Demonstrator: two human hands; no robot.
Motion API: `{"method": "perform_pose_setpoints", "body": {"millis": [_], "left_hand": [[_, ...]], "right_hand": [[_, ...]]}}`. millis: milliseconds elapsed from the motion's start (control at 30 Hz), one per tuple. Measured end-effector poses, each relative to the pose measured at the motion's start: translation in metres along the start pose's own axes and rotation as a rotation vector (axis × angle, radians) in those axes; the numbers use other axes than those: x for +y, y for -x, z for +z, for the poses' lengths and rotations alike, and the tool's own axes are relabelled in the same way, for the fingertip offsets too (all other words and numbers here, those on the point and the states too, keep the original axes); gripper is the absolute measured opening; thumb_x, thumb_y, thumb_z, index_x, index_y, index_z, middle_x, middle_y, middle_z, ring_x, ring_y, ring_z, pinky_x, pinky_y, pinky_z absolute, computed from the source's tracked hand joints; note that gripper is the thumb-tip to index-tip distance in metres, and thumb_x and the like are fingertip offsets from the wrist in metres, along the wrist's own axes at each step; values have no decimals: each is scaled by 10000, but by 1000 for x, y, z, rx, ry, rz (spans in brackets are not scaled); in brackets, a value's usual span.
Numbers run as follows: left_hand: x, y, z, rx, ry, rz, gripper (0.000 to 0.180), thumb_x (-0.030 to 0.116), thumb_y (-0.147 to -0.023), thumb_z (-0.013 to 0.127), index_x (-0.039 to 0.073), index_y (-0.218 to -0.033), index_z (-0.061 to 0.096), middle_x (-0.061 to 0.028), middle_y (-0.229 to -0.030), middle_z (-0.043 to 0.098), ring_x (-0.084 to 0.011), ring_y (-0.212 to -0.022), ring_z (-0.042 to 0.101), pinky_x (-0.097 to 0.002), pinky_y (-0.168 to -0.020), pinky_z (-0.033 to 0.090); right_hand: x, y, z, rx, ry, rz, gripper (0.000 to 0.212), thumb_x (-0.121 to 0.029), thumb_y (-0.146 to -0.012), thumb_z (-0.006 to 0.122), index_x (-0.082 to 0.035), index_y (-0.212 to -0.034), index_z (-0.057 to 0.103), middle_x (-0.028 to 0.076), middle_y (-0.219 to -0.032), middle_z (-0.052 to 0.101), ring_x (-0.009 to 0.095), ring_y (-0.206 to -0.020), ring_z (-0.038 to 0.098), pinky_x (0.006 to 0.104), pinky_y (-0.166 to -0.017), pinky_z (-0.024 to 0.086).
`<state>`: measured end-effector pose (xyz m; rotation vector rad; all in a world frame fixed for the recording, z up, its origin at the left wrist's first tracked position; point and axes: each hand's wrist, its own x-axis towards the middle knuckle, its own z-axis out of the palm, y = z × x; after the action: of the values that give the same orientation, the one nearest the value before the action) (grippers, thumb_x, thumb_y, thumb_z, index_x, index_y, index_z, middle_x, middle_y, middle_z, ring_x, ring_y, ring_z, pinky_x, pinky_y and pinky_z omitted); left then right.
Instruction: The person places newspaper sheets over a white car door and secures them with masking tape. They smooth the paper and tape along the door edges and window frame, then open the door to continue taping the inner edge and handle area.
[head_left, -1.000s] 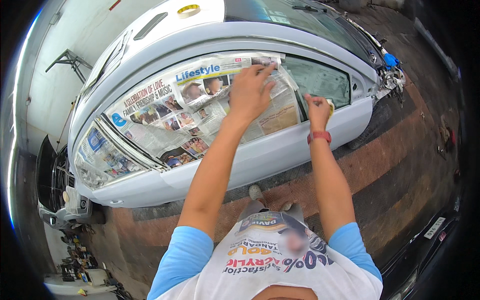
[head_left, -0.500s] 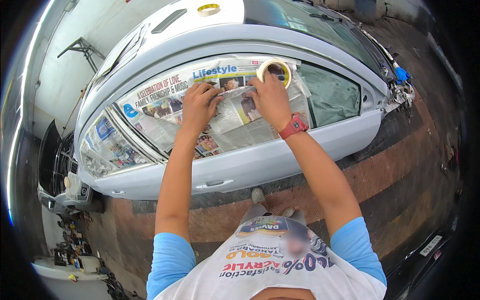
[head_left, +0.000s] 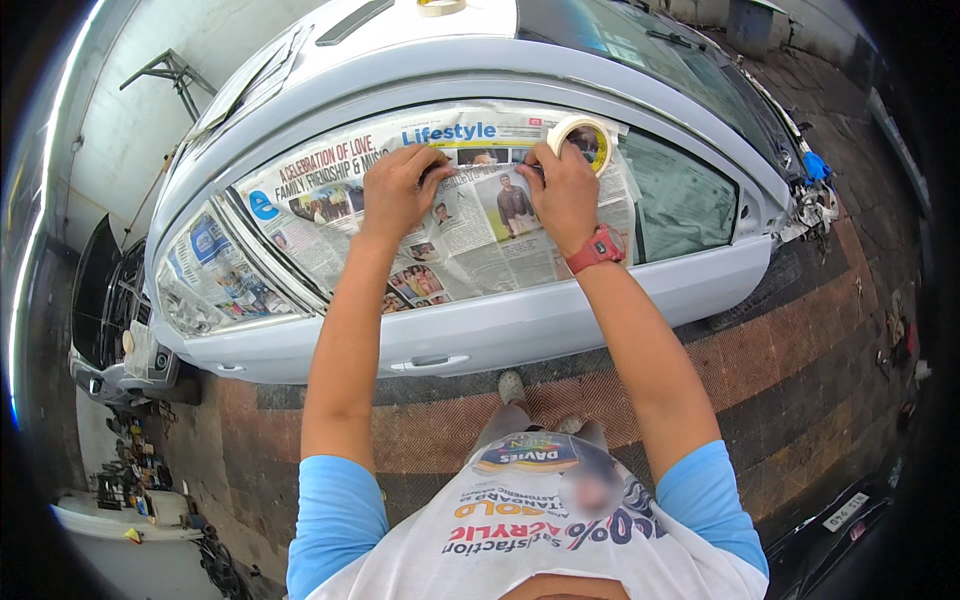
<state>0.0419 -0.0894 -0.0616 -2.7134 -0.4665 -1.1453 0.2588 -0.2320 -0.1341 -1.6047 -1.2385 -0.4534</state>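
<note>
A brick-red and black floor [head_left: 450, 410] bends across the middle of the frame. Over it, a pale grey car [head_left: 560, 325] fills most of the upper half; part of a second car [head_left: 130, 378] shows at the left edge. In the centre, newspaper [head_left: 470, 275] covers much of the side window, with bare glass [head_left: 690, 205] to its right. Another sheet [head_left: 215, 285] covers the smaller window at the left.

The left hand [head_left: 397, 195] is on the newspaper, just above and left of the frame's centre, fingers curled, thumb and forefinger nearly meeting. The right hand [head_left: 566, 205] is right of it, well apart, its fingers bent inward and thumb and forefinger close together; it has hold of a tape roll [head_left: 558, 133], which rises behind its knuckles. Whether either pair of fingertips pinches paper or tape is too small to tell.

A red watch [head_left: 598, 250] circles the right wrist.
</note>
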Motion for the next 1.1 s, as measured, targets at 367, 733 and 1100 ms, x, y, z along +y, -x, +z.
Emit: {"method": "perform_pose_setpoints", "body": {"millis": [367,733,1100], "left_hand": [[37,98,29,-127,-405,170,701,444,-1049,757,170,-1674,593,-39,-1737,569,-275,-1626,473,-529,-1336,318],[-5,95,45,-286,-289,82,947,687,-1063,621,181,-1815,348,-67,-1895,299,-338,-1764,198,-603,-1423,156],[20,85,19,-272,-268,-82,934,669,-1068,656,200,-1817,355,-146,-1913,217,-389,-1777,122,-662,-1407,111]], "right_hand": [[2,0,-4,-12,-26,-2,192,-212,-955,884,-93,-1031,754,163,-988,687,411,-918,701,511,-769,556],[4,3,-1,12,-19,-30,193,-220,-954,874,-107,-1016,731,144,-942,657,388,-903,684,507,-755,548],[-5,2,-13,-49,26,-99,197,-164,-1023,779,-87,-1191,710,182,-1032,652,425,-950,676,534,-806,546]]}}
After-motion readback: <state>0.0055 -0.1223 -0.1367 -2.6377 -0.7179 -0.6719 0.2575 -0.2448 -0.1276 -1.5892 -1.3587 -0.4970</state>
